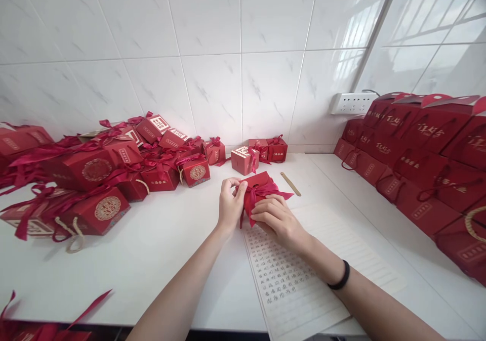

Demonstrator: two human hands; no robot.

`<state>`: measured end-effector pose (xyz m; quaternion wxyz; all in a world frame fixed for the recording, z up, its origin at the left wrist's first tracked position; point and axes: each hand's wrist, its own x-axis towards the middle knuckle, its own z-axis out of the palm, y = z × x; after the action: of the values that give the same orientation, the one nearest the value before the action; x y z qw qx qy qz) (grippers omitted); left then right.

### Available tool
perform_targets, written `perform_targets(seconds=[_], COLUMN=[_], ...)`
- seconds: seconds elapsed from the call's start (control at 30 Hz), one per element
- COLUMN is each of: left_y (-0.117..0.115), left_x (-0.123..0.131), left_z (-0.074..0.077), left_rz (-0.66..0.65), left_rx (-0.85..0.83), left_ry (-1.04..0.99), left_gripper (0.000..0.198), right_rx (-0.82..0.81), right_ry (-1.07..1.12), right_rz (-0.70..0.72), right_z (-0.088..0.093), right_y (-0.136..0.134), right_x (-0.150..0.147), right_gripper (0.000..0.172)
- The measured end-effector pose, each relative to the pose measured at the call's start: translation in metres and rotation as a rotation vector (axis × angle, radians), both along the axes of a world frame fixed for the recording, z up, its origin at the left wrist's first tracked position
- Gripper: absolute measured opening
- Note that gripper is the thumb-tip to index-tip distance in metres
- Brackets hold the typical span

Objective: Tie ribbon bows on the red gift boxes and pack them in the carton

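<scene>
A small red gift box [260, 184] with a dark red ribbon [266, 192] sits on the white counter, tilted toward me. My left hand [229, 204] grips its left side, fingers curled at the top edge. My right hand [275, 218] is closed over the box's front lower part, pinching the ribbon. A black band circles my right wrist. Under both hands lies a sheet of lined paper [299, 280] with handwritten characters.
Several finished red ribboned boxes [114, 169] pile at the left and by the wall. Red paper bags [425, 164] stack along the right. A wooden stick [290, 183] lies behind the box. A white power strip [351, 103] hangs on the tiled wall.
</scene>
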<state>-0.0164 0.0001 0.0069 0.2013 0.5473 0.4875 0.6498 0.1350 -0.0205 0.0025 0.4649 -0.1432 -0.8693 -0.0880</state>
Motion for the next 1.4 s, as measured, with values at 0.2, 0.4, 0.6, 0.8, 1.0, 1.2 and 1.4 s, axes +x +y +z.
perform_targets(seconds=[0.2,0.4,0.6,0.8,1.0,1.2,1.4], left_y=[-0.008,-0.008,-0.011,-0.011,-0.013,-0.013,-0.013], left_x=[0.002,0.002,0.004,0.006,0.007,0.007,0.007], left_z=[0.006,0.007,0.007,0.007,0.008,0.009,0.009], left_rz=[-0.164,-0.188,-0.209,-0.197,-0.202,-0.193,-0.202], left_rx=[0.034,-0.003,0.002,-0.012,-0.037,-0.033,-0.02], left_ry=[0.192,0.278,0.285,0.266,0.243,0.239,0.251], left_gripper=[0.01,0.008,0.004,0.005,0.005,0.003,0.002], right_rx=[-0.02,-0.014,-0.004,-0.026,-0.025,-0.03,0.007], right_ry=[0.008,-0.008,-0.015,-0.019,0.029,0.011,-0.03], right_rz=[0.029,0.028,0.028,0.027,0.092,0.115,0.109], right_z=[-0.001,-0.001,0.0,-0.004,-0.006,-0.001,0.006], right_y=[-0.002,-0.005,-0.01,-0.011,-0.01,-0.014,-0.017], right_x=[0.001,0.002,0.001,0.001,0.002,0.003,0.002], right_gripper=[0.013,0.011,0.013,0.017,0.016,0.017,0.022])
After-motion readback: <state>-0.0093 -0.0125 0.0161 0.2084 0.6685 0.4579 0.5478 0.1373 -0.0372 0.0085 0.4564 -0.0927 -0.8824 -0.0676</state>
